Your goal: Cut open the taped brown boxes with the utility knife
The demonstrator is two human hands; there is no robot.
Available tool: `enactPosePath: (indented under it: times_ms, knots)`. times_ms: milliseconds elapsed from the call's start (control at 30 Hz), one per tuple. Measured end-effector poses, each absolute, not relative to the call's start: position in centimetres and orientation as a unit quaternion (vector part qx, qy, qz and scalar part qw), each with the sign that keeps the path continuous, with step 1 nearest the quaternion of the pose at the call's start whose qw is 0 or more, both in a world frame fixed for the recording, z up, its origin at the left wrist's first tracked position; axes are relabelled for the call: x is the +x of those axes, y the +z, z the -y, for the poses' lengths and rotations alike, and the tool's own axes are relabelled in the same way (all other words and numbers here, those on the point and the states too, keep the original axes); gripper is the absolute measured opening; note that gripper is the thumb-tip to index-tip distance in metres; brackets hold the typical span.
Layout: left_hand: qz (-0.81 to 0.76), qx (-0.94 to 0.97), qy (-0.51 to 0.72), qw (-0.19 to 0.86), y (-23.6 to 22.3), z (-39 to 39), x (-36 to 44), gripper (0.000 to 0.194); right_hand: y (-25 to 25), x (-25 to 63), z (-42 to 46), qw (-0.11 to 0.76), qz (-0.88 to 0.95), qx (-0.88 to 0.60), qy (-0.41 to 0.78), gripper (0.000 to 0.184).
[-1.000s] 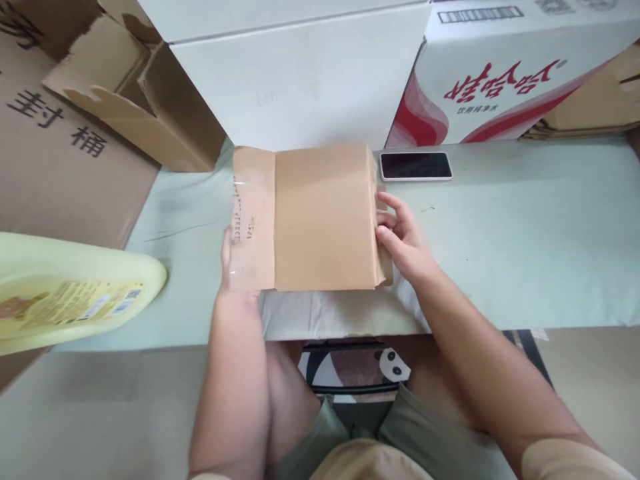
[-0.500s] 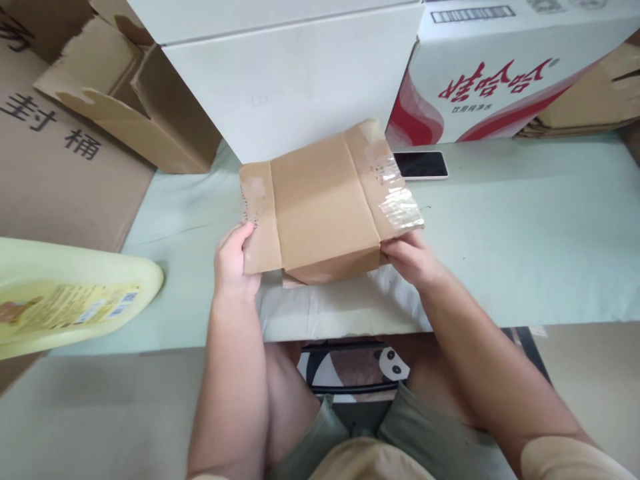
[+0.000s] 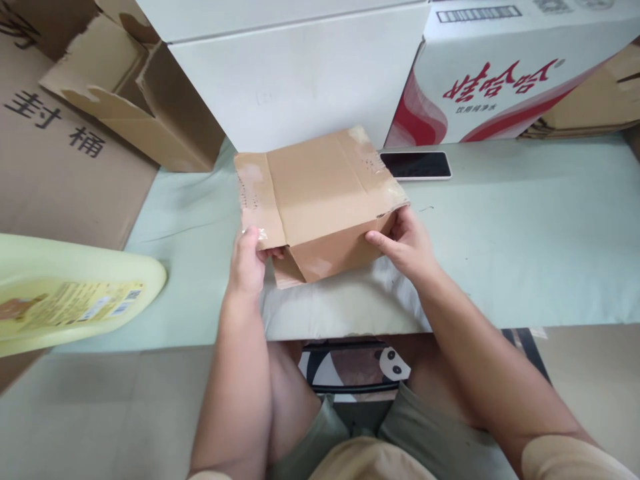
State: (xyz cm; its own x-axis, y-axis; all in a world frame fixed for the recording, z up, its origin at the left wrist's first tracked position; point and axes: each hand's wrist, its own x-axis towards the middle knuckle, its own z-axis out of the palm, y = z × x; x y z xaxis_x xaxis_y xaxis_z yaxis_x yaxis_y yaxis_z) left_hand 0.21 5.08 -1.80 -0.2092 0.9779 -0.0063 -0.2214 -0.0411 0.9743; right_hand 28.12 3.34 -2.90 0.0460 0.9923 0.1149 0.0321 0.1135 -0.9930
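Observation:
A small brown cardboard box (image 3: 320, 187), partly unfolded with end flaps spread, is held tilted over the near edge of the table. My left hand (image 3: 250, 260) grips its left flap, thumb on top and fingers underneath. At the right near corner, my right hand (image 3: 405, 243) holds the box, the thumb lying along the front side and the other fingers reaching behind, partly hidden. Torn patches and bits of clear tape show on both end flaps. The front side of the box now stands open to view, sloping down toward me.
Beyond the box stands a large white carton (image 3: 300, 87), with a red-and-white water carton (image 3: 485, 87) beside it. A phone (image 3: 417, 165) lies on the green cloth (image 3: 525, 233). A yellow-green bottle (image 3: 75, 293) is at left, near an open brown box (image 3: 150, 100). Folded cardboard (image 3: 585, 100) lies at far right.
The box has gained height as its front side swung into view. My right hand has shifted up and round the corner; my left hand has moved slightly right and its fingers reach under the flap.

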Motion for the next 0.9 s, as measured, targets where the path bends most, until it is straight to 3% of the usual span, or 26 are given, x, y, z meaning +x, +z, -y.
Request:
enactPosePath:
  times_ms: [167,333,633,900]
  knots:
    - [-0.473,0.461,0.624,0.417,-1.4,-4.9,0.0,0.039,-2.8,27.9,-3.4,0.541,0.516,-0.496,0.442,0.075]
    - [-0.526,0.369,0.591,0.488,-0.8,-4.2,0.6,0.043,-2.4,28.0,-3.2,0.554,0.501,-0.505,0.433,0.062]
    - [-0.487,0.262,0.714,0.430,0.2,-5.2,0.7,0.025,-1.2,27.7,-3.1,0.590,0.351,-0.540,0.487,0.040]
    - [-0.454,0.379,0.684,0.427,0.6,-5.0,0.6,0.005,-0.5,27.1,-3.2,0.610,0.303,-0.559,0.473,0.032]
